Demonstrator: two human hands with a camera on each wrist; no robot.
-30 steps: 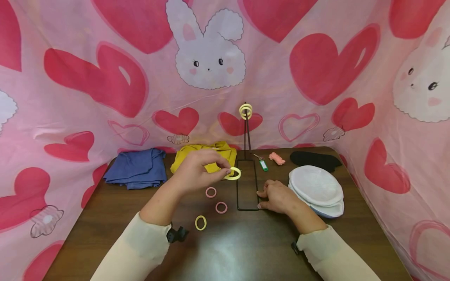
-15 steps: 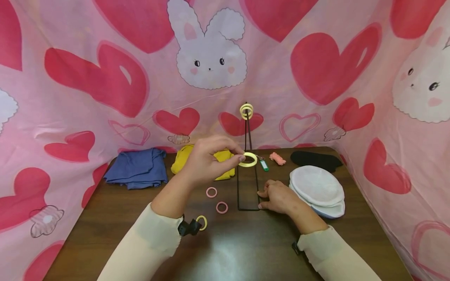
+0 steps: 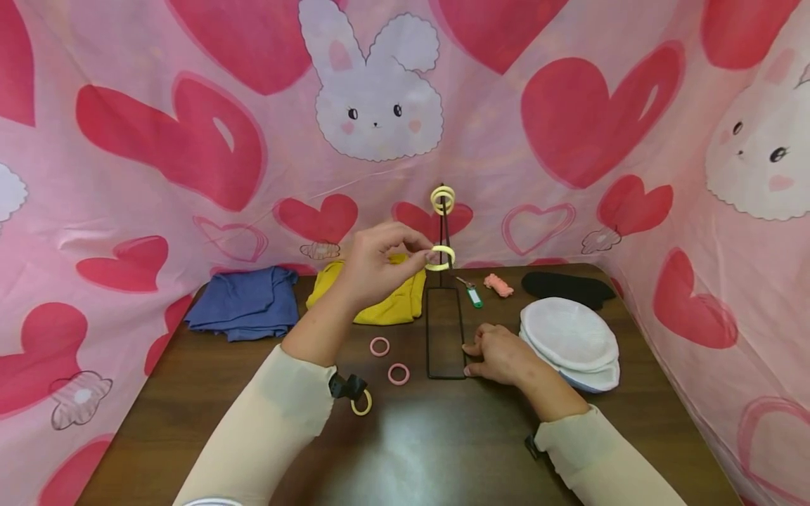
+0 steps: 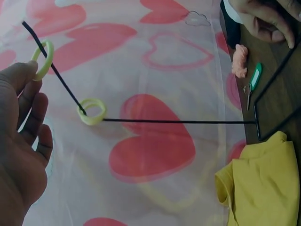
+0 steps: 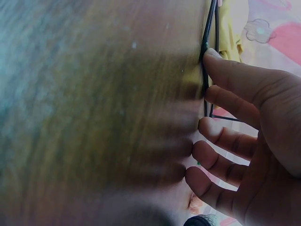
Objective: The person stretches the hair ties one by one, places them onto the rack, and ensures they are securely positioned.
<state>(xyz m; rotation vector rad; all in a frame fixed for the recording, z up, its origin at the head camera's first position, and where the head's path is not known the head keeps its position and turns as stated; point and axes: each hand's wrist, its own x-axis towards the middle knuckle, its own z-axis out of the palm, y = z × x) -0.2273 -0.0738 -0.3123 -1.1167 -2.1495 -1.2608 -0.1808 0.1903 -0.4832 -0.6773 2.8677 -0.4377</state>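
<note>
Pinching a soft yellow ring (image 3: pixel 439 258) in our left hand (image 3: pixel 373 267), we hold it beside the thin black wire stand (image 3: pixel 446 330), under 2 matching rings (image 3: pixel 442 199) hung on top. Our right hand (image 3: pixel 500 353), fingers relaxed, steadies its rectangular base on the wooden surface (image 3: pixel 443 450).

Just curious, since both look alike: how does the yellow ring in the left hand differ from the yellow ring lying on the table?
The held ring is up in the air, pinched by the left hand near the black wire stand. The table ring lies flat and untouched beside the left sleeve. The held one looks thicker. Both are pale yellow loops.
</note>
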